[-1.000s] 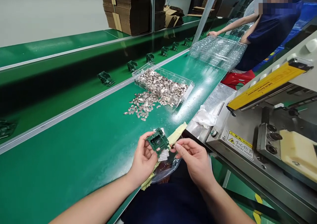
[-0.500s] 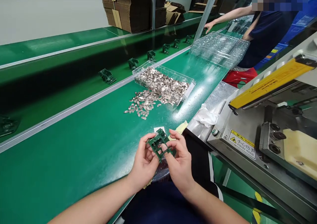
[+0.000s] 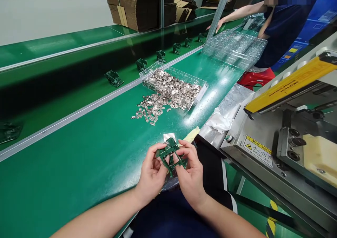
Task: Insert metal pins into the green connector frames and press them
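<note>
Between both hands is a green plastic frame [image 3: 170, 147] with openings in it, held close to my body above the bench's front edge. My left hand [image 3: 153, 167] grips its left side, the thumb pressing at the lower part. On the right side, my right hand [image 3: 191, 173] is closed around it with the thumb inside an opening. Whether a small metal piece sits under the thumbs I cannot tell. Beyond the hands, small silvery metal clips [image 3: 150, 108] lie heaped on the green surface, spilling from a clear plastic tray [image 3: 201, 96] full of them.
Similar green frames [image 3: 113, 78] stand in a row on the conveyor belt [image 3: 86, 90] at left. A metal machine [image 3: 252, 139] with a yellow bar [image 3: 289, 87] is at right. Clear trays [image 3: 234, 48] lie farther off, beside a co-worker [image 3: 286, 27]. A white cloth [image 3: 221, 122] rests near the machine.
The green frame has tilted slightly in my hands, and my left thumb has moved into its opening beside the right one. The co-worker's outstretched hand has shifted a little left.
</note>
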Tool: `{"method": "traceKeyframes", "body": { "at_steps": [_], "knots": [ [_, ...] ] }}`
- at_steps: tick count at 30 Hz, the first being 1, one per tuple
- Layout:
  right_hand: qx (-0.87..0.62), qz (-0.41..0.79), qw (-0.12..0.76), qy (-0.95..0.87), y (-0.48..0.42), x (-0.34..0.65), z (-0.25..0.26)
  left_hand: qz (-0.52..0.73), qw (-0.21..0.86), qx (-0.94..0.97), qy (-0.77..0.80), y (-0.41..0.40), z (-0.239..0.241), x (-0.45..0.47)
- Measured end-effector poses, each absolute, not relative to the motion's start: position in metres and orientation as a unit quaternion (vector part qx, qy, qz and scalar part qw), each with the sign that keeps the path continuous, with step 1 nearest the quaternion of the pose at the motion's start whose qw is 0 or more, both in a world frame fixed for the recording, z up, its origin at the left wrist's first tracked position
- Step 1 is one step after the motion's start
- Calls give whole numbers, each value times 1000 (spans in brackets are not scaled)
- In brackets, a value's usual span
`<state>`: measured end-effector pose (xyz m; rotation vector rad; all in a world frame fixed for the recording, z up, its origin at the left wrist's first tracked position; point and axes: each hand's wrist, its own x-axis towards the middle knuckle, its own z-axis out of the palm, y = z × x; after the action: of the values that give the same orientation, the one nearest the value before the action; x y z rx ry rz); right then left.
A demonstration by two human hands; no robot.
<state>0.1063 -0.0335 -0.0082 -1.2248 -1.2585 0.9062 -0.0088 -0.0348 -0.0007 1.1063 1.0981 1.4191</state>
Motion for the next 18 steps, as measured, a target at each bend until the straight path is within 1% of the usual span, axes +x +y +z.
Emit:
{"method": "traceKeyframes", "body": {
  "at_steps": [7,18],
  "knots": [
    [-486,523,555,-427,-35,108,-4,572,505,463,451,-34,-1,-10],
    [-455,551,587,-380,-33,106,-4,558,541,420,469,-32,-1,-9]
  ]
}}
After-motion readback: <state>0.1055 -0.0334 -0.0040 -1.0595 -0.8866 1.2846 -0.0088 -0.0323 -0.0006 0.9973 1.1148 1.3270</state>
